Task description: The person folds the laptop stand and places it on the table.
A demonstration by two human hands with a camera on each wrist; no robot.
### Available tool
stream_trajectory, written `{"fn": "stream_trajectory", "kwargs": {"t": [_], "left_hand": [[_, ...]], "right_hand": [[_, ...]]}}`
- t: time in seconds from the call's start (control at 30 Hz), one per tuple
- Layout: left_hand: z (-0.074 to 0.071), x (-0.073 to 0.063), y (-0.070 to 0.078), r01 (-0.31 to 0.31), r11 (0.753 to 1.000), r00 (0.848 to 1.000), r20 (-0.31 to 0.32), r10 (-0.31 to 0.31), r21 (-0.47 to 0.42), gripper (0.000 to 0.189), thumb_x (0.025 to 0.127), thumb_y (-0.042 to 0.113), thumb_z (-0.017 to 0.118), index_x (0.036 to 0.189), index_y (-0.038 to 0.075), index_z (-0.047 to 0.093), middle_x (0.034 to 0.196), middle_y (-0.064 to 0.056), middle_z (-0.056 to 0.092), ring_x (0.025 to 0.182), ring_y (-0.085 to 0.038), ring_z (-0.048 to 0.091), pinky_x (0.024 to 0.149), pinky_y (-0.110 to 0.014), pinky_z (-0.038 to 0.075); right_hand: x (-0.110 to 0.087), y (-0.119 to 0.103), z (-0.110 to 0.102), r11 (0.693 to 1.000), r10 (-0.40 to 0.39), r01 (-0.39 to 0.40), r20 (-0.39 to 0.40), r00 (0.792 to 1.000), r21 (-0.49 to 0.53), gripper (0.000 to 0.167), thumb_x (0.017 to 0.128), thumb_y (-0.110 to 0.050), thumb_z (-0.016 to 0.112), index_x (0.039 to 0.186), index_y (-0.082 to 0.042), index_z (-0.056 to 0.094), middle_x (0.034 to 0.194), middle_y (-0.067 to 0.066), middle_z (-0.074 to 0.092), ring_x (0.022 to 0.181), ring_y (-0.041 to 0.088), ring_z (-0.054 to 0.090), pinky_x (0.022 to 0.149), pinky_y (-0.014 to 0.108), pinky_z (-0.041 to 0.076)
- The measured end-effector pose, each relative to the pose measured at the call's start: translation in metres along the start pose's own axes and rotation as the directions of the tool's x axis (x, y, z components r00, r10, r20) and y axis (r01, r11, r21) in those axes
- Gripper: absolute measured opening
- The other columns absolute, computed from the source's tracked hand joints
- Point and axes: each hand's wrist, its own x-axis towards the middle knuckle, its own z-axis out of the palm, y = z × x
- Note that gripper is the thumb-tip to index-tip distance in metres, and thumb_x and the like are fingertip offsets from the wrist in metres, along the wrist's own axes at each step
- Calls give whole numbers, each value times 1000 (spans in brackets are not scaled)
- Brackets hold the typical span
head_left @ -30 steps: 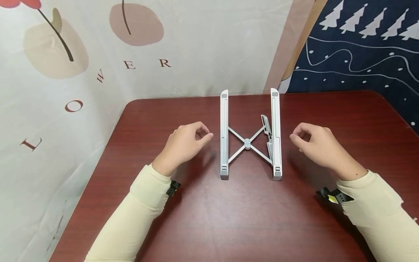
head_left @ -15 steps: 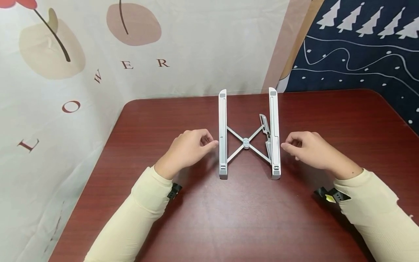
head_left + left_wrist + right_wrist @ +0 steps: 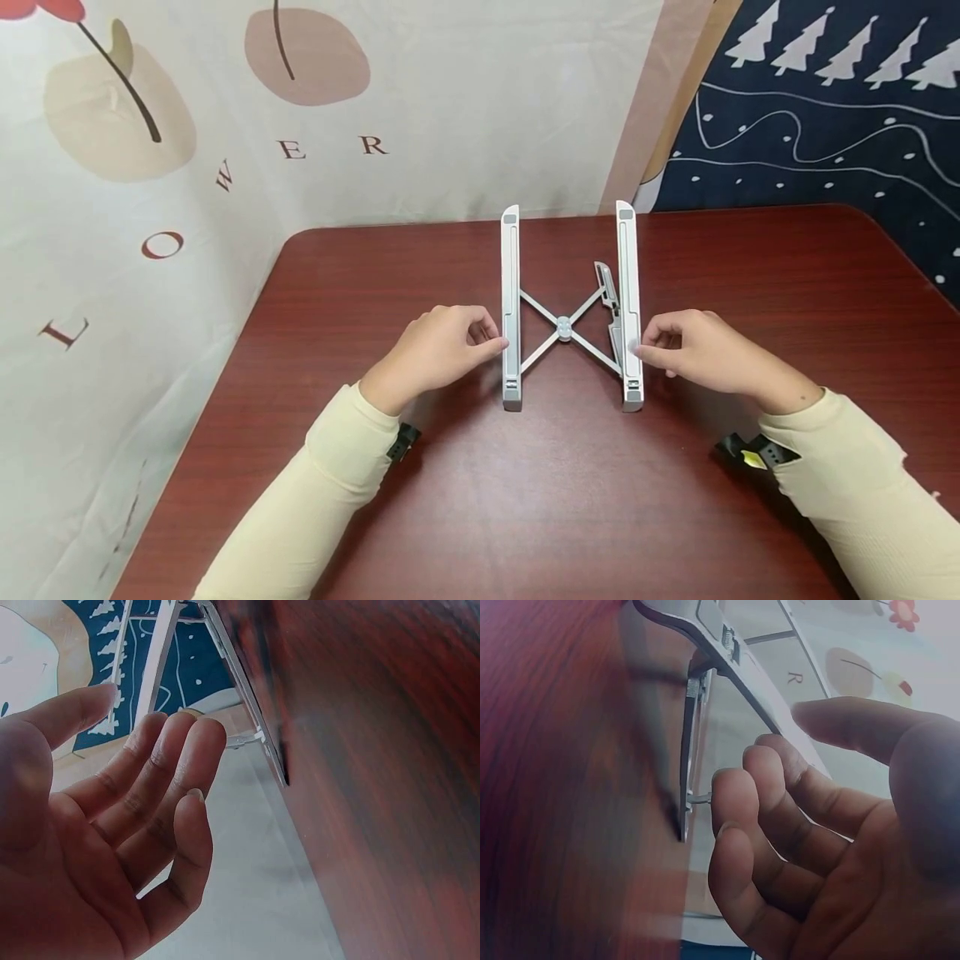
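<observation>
A silver folding laptop stand (image 3: 564,328) stands on the table, its two long bars joined by an X-shaped brace. My left hand (image 3: 450,346) is at the outer side of the left bar, thumb tip overlapping the bar's edge in the head view. In the left wrist view, its fingers (image 3: 206,746) bend loosely, and a gap separates them from the thumb. On the other side, my right hand (image 3: 697,350) has its thumb tip at the right bar's outer edge. The right wrist view shows that bar (image 3: 761,694) running between the thumb and the loosely curved fingers (image 3: 735,799).
The dark red wooden table (image 3: 525,517) has rounded far corners. Behind it hangs a pale printed cloth (image 3: 480,100), with a dark blue cloth (image 3: 810,150) patterned with white trees at right. A hinged arm (image 3: 609,287) of the stand sits inside the right bar.
Both hands have come inward and slightly nearer to the body, from beside the stand to its two long bars. The stand itself stays in place; the view has shifted slightly.
</observation>
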Motion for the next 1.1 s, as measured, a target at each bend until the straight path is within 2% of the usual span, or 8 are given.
{"fn": "stream_trajectory", "kwargs": {"t": [0.2,0.4,0.73,1.1], "left_hand": [[4,0,2,-13,1000,1000,21,13,1,17,90,43,71,90,26,68,83,14,69,74,-4,62,72,-32,48],[8,0,1,1,999,999,43,-3,36,16,88,39,75,87,26,67,79,15,68,70,-6,61,69,-32,46],[12,1,0,-22,996,995,98,13,90,15,86,36,77,83,25,67,76,16,70,74,-5,63,72,-34,49],[14,3,0,-15,997,992,123,6,72,16,85,34,78,77,26,67,75,17,70,73,-3,62,72,-33,48]], "right_hand": [[-1,4,3,1000,-24,24,-2,1000,-21,12,89,-20,75,82,-15,67,65,-5,61,55,5,55,55,25,43],[0,6,6,997,-62,63,22,998,-33,16,86,-22,77,75,-19,66,62,-9,58,55,3,49,56,23,40],[0,6,10,995,-96,95,77,992,8,21,87,-17,77,71,-19,63,59,-9,57,53,2,48,53,22,41],[0,6,10,995,-102,101,79,992,10,24,87,-15,76,69,-19,61,59,-9,57,54,3,47,53,23,40]]}}
